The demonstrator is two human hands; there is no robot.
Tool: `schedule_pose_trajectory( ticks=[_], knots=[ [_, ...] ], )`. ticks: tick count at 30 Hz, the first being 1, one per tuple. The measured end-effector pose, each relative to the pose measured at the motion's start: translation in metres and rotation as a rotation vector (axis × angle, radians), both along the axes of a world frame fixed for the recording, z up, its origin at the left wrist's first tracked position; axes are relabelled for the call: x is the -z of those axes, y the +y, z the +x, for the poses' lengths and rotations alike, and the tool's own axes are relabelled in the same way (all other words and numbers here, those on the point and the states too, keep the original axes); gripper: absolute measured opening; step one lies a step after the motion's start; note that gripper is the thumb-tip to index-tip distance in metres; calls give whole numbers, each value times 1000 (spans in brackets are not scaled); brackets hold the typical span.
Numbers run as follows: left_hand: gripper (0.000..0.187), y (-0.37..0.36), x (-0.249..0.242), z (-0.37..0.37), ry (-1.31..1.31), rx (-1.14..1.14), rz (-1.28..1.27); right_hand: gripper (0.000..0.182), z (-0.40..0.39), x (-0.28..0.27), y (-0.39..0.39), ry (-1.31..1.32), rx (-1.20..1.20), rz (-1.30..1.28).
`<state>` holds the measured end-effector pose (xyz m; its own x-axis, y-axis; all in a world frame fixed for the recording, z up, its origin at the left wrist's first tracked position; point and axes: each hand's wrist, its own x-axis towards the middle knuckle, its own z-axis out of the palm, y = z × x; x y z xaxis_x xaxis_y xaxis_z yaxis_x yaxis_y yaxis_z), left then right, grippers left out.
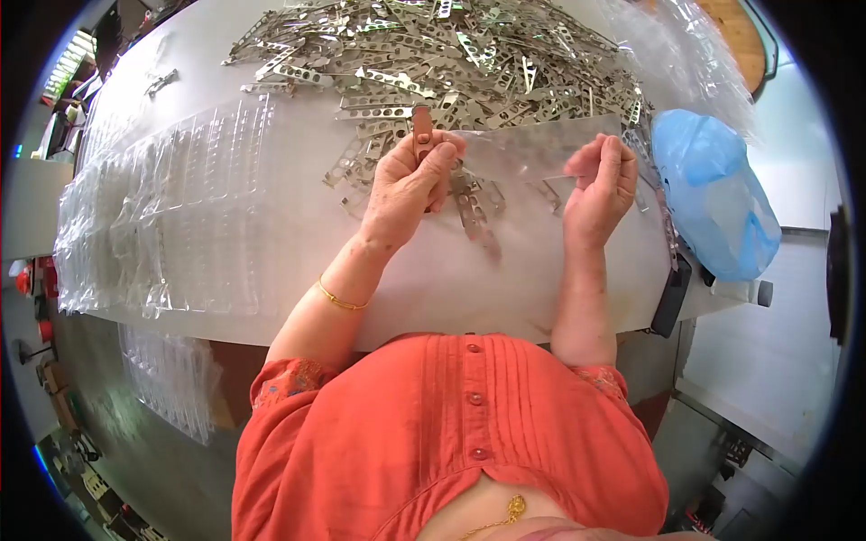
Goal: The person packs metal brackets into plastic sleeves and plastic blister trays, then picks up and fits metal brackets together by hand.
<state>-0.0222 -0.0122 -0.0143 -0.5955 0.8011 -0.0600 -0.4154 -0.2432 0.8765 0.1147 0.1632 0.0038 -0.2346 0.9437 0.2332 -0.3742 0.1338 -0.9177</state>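
My left hand (408,187) is closed around a flat metal strip with holes (422,126), which stands up out of the grip and reflects a reddish colour. Below that hand, another perforated strip (471,209) points toward me, its near end blurred. To the right, my right hand (603,189) is raised with its fingers curled in a pinch; what they hold, if anything, I cannot make out. Clear plastic film (532,149) stretches across the space between both hands. Just beyond lies a large heap of similar metal strips (451,63).
Clear plastic trays (171,216) lie in rows on the left of the white table (469,307). A blue plastic bag (713,194) sits at the right edge, near a dark object (671,298). Clear plastic wrapping (686,54) lies at the back right.
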Motion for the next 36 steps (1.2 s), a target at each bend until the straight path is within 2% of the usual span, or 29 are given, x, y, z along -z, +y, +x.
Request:
schedule_pose_trajectory(
  ticks=[11,23,25,29,31,36],
  knots=[
    [23,1,-1,2,-5,-4,-7,15,-1,3,-1,37,-9,28],
    [21,1,0,3,30,123,12,14,-2,3,-2,13,30,9],
    [20,2,-4,7,-26,98,-3,15,-2,3,-2,13,8,26],
    [19,3,4,7,24,127,-3,15,-3,2,-6,23,1,10],
    [17,3,5,5,-51,95,6,14,-1,3,-6,-36,-18,32],
    [20,4,5,3,-61,91,35,14,2,5,-1,-16,-13,61]
  ],
)
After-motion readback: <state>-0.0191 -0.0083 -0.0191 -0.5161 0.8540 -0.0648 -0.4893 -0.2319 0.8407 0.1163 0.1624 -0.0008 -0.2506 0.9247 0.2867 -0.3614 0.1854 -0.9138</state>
